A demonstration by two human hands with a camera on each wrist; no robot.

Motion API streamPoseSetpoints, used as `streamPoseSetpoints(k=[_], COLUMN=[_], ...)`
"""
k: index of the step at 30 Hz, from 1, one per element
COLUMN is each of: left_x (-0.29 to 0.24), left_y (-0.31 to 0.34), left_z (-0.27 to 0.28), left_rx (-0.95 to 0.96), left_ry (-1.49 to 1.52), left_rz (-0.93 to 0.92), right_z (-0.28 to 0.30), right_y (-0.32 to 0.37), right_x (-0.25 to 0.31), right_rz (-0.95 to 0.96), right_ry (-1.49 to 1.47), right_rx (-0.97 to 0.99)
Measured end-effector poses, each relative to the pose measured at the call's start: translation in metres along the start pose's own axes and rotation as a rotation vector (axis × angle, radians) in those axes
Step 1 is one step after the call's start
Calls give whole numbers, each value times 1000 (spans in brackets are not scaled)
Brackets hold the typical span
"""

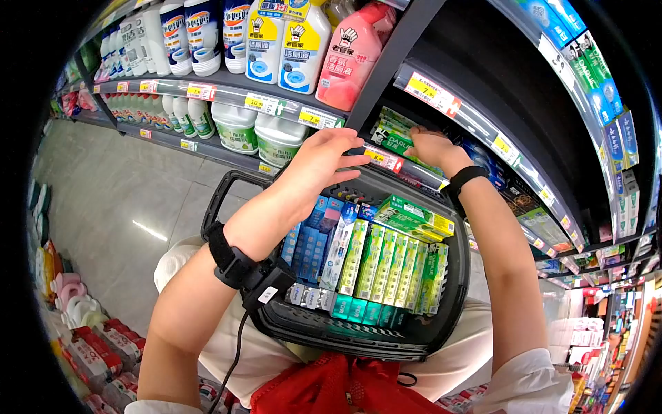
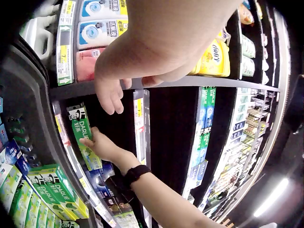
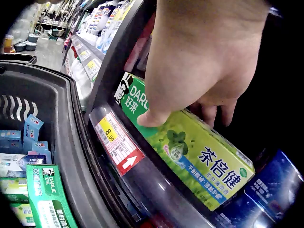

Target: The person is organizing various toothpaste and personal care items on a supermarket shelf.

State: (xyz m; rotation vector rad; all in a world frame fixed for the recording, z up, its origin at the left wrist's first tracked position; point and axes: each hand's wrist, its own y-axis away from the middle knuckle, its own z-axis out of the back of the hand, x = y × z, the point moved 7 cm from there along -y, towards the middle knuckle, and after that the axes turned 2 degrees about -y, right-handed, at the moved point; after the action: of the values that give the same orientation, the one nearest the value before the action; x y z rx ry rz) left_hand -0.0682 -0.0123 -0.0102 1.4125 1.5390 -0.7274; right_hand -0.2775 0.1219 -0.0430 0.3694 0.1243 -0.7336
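Observation:
My right hand (image 1: 438,148) grips a green toothpaste box (image 3: 190,159) on the low shelf. In the right wrist view its thumb presses the front face and the other fingers reach over behind. The box lies lengthwise along the shelf's front edge, above a price tag (image 3: 116,142). My left hand (image 1: 321,165) hangs over the basket's far side with relaxed fingers and nothing in them. Below both hands, a black shopping basket (image 3: 59,111) holds rows of green toothpaste boxes (image 1: 386,262), with blue boxes (image 1: 310,241) at the left.
Toilet cleaner bottles (image 1: 296,52) line the upper left shelf, with white tubs (image 1: 279,134) beneath. A grey upright post (image 1: 386,55) divides the shelving. Dark blue boxes (image 3: 259,194) lie beside the gripped one. Packaged goods (image 1: 96,352) stand on the floor at left.

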Motion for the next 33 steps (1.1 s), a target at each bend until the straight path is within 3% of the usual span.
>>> streamPoseSetpoints(k=[15,20,23,24,28,33], left_x=[2,4,6,7,11,10], left_y=[-3,-5,-6,-7,-7,-6], left_z=[-9,-9,-9,-9,-10,-10], left_rx=[46,42,39,42,33,50], left_ry=[-74,-75,-94,-96,-92,-87], left_rz=[7,15,18,17,46,44], right_z=[-18,-11,-12,-12,-26,-31], right_y=[-11,-9,-21,-26,-38,-38], right_x=[-1,-10,-23,-27,-35,-31], right_rz=[-53,-131,-251,-315,-394,-371], right_ry=[112,54,-177,-246,-440,-366], right_rx=[-198,-416,-436,-326,-268,-292])
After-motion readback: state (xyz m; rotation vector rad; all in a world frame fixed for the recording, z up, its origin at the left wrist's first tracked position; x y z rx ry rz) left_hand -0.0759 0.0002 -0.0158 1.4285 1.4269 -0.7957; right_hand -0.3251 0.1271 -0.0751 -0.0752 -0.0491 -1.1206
